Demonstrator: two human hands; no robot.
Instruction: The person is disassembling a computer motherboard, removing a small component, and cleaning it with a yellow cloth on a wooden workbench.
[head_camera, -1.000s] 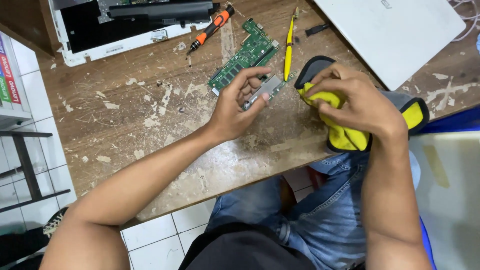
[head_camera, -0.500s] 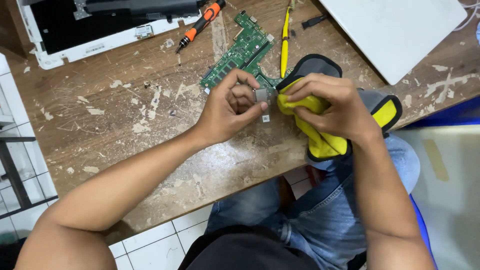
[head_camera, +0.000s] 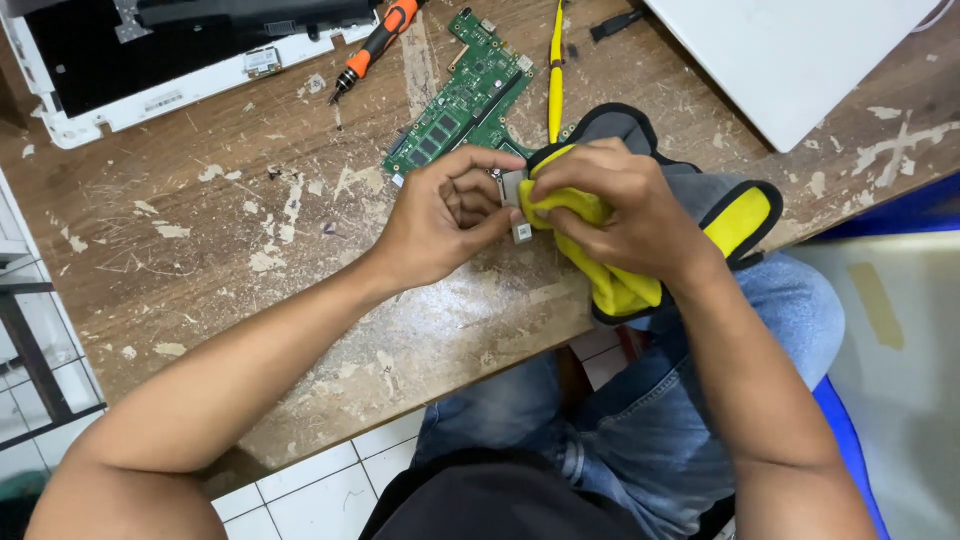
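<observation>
My left hand (head_camera: 445, 215) grips a small silver metal part (head_camera: 514, 200) between thumb and fingers, over the wooden table. My right hand (head_camera: 620, 205) presses a yellow cloth with grey back and black trim (head_camera: 735, 215) against that part. The two hands touch at the part. Just behind them lies a green circuit board (head_camera: 465, 95) with memory chips, flat on the table.
An orange-handled screwdriver (head_camera: 375, 45) lies at the back, beside an opened white laptop base (head_camera: 150, 60). A yellow pry tool (head_camera: 556, 60) lies next to the board. A white laptop lid (head_camera: 800, 55) is at the back right. The scratched table edge (head_camera: 420, 400) runs above my jeans.
The metal part has turned from lying flat and long in my left fingers to being tucked upright in them. My right hand has brought the cloth closer onto it.
</observation>
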